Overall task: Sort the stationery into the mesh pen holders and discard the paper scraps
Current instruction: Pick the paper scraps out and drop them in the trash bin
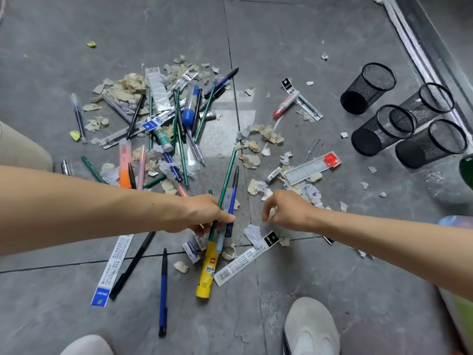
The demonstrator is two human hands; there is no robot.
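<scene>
Two hands low over floor [345, 265]: left hand [204, 213] fingers pinch green pencil [226, 175] plus blue pen [234, 190]; right hand [289, 211] fingers curled, hold unclear.

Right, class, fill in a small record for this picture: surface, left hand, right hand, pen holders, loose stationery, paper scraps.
surface: grey tiled floor
left hand: grips a bundle including a green pencil and a blue pen
right hand: fingers curled, low over the floor; unclear whether it holds anything
mesh pen holders: four, black, grouped at the right; no stationery seen inside
loose stationery: pens and pencils, a clear ruler, a yellow tube, spread over the floor
paper scraps: many, mixed through the pile
</scene>
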